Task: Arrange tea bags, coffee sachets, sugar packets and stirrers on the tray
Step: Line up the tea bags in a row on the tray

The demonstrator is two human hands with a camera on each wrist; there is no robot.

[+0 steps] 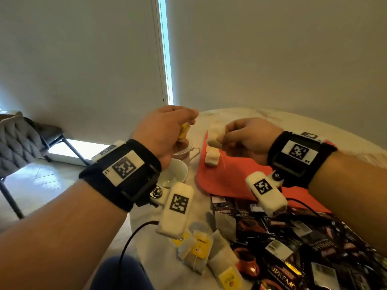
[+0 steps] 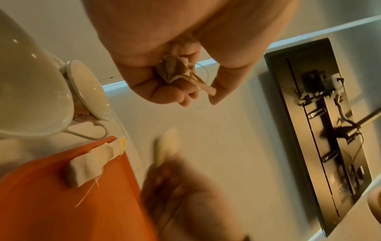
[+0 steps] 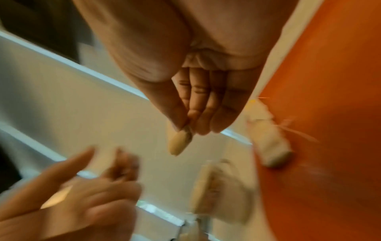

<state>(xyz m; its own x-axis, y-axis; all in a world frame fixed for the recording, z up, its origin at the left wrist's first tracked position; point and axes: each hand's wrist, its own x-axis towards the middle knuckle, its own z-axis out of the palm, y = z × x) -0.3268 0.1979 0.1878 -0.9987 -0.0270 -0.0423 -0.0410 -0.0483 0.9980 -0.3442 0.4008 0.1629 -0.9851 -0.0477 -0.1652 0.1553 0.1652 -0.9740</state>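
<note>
Above the table's far side, my left hand (image 1: 180, 124) grips a crumpled tea bag (image 2: 172, 70) with a yellow tag (image 1: 184, 130); its string loops past the fingers. My right hand (image 1: 226, 136) pinches a white tea bag (image 3: 179, 143) between thumb and fingertips, over the far left corner of the orange tray (image 1: 230, 178). One tea bag (image 1: 212, 158) lies on that corner of the tray, its string trailing. Loose tea bags (image 1: 201, 252) and black coffee sachets (image 1: 293, 237) are heaped at the table's near edge.
Two white cups (image 1: 176, 172) stand left of the tray, under my left hand. A grey chair (image 1: 18, 143) is off the table's left side. A wall runs behind. The wrist views are blurred by motion.
</note>
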